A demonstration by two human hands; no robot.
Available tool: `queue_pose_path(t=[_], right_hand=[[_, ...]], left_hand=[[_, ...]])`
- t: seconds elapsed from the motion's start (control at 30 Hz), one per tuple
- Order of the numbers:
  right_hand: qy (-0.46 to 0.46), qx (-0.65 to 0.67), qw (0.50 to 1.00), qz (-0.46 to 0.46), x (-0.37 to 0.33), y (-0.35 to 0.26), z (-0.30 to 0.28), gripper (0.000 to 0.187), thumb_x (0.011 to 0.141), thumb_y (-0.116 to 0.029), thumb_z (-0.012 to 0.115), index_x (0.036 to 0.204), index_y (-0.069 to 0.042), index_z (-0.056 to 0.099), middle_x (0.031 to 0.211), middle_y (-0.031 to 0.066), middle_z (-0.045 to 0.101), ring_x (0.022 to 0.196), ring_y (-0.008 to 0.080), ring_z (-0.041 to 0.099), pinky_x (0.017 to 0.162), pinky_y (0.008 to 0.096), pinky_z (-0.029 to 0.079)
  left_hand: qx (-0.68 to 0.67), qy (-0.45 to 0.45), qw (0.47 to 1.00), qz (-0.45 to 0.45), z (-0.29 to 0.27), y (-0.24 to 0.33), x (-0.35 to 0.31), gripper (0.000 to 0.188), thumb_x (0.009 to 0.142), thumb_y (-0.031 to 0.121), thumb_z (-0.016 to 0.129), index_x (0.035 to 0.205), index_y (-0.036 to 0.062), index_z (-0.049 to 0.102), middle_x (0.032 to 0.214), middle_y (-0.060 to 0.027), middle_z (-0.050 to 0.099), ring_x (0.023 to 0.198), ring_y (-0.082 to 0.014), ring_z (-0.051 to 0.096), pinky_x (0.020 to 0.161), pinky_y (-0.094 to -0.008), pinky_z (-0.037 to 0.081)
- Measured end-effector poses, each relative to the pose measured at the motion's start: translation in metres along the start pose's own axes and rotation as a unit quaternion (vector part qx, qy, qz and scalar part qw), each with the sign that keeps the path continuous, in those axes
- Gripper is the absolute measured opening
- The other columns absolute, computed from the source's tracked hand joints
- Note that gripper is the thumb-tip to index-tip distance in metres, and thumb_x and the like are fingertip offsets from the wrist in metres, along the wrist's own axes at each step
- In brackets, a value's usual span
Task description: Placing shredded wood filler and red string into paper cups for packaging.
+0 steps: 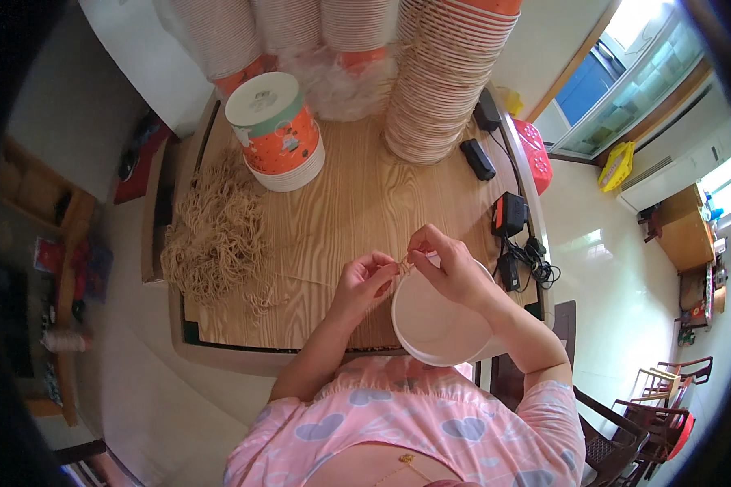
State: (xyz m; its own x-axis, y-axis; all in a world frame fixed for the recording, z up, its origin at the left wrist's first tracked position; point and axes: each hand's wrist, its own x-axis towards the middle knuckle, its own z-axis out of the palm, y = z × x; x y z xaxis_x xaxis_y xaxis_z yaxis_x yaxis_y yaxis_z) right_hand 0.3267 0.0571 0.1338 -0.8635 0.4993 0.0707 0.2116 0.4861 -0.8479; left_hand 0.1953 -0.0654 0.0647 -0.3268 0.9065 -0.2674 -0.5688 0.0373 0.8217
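Note:
A white paper bucket [437,321] is tilted at the table's near edge, close to my body, its open mouth facing up toward me. At its far left rim, my left hand [365,280] pinches a thin beige cord [404,266] with thumb and forefinger. My right hand [448,264] reaches over the rim, its fingers closed on the same cord. How the cord runs between the fingertips is too small to make out. On the table's left side lies a loose, tangled heap of similar beige cords [218,235].
Behind the heap, a short upside-down stack of orange and white buckets [281,142] stands on the wooden table [333,211]. A tall leaning bucket stack [439,81] rises at the back. Along the right edge lie a black-and-orange battery pack [509,214], a black device [477,160] and coiled cables [534,261].

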Motion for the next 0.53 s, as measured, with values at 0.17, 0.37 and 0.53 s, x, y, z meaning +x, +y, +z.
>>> queue_pose_path(t=[0.17,0.37,0.53], right_hand=[[-0.022,-0.048,0.998,-0.024,0.002,-0.009,0.000,0.021,0.084,-0.011,0.062,0.102,-0.002,0.058,0.084,0.0102,0.064,0.080,0.0252,0.063,0.073,0.0340,0.049],[-0.020,-0.037,0.998,-0.052,0.003,0.001,-0.001,0.016,0.080,-0.014,0.064,0.091,-0.003,0.064,0.081,0.0123,0.066,0.078,0.0281,0.063,0.073,0.0379,0.049],[-0.018,-0.044,0.999,-0.009,0.001,0.000,-0.004,0.023,0.082,-0.009,0.062,0.105,-0.006,0.065,0.087,0.0116,0.066,0.084,0.0232,0.064,0.077,0.0334,0.050]], left_hand=[[0.000,0.015,1.000,0.010,0.003,0.002,-0.003,0.007,0.088,0.012,0.062,0.088,0.0056,0.059,0.072,0.0044,0.057,0.059,-0.0009,0.047,0.051,-0.0161,0.034],[0.035,0.012,0.999,0.023,0.001,0.003,0.000,0.006,0.088,0.012,0.061,0.088,0.0059,0.059,0.072,0.0042,0.057,0.059,-0.0014,0.045,0.052,-0.0169,0.034],[0.072,0.025,0.996,0.045,0.004,0.002,0.000,0.009,0.087,0.014,0.063,0.089,0.0059,0.060,0.072,0.0041,0.057,0.060,-0.0019,0.046,0.052,-0.0174,0.035]])
